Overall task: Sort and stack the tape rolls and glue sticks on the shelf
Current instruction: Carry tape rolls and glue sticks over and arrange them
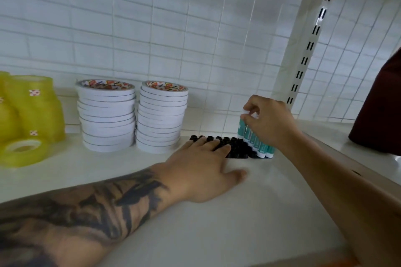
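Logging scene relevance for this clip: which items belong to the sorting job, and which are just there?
Job: glue sticks, white tape stacks, yellow tape rolls, shelf, left hand, right hand.
Bystanders: dark red object, slotted upright.

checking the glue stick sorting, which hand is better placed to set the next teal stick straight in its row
Right. The right hand already pinches the top of a stick in the teal glue sticks with curled fingers. The left hand lies flat, fingers over the black glue sticks.
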Demonstrator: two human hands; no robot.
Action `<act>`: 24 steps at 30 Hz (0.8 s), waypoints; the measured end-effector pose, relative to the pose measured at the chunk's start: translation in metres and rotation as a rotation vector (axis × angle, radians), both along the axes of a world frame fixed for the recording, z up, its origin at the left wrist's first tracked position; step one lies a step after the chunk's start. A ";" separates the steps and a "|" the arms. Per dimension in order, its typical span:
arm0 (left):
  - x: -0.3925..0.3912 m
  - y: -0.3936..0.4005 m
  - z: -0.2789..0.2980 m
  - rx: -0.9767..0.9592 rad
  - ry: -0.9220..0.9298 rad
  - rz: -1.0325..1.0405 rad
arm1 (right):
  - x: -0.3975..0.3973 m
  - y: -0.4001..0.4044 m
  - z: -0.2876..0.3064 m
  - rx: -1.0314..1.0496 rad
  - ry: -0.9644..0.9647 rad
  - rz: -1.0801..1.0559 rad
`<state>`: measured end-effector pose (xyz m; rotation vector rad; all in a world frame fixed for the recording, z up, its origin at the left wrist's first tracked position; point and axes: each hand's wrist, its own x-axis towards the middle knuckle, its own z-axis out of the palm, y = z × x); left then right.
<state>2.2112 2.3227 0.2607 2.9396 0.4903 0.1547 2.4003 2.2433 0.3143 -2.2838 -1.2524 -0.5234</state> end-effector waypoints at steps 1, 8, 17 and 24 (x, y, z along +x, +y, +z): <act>0.001 0.000 0.000 0.001 0.003 -0.001 | 0.000 0.000 0.000 0.000 -0.003 -0.005; -0.001 0.000 -0.002 0.011 0.004 0.000 | -0.002 -0.001 0.000 0.018 0.022 -0.038; -0.001 -0.001 -0.002 0.011 -0.016 0.005 | -0.008 -0.002 0.000 -0.016 0.030 -0.051; 0.000 -0.001 -0.001 0.014 -0.013 0.003 | -0.007 0.001 0.001 -0.054 0.035 -0.104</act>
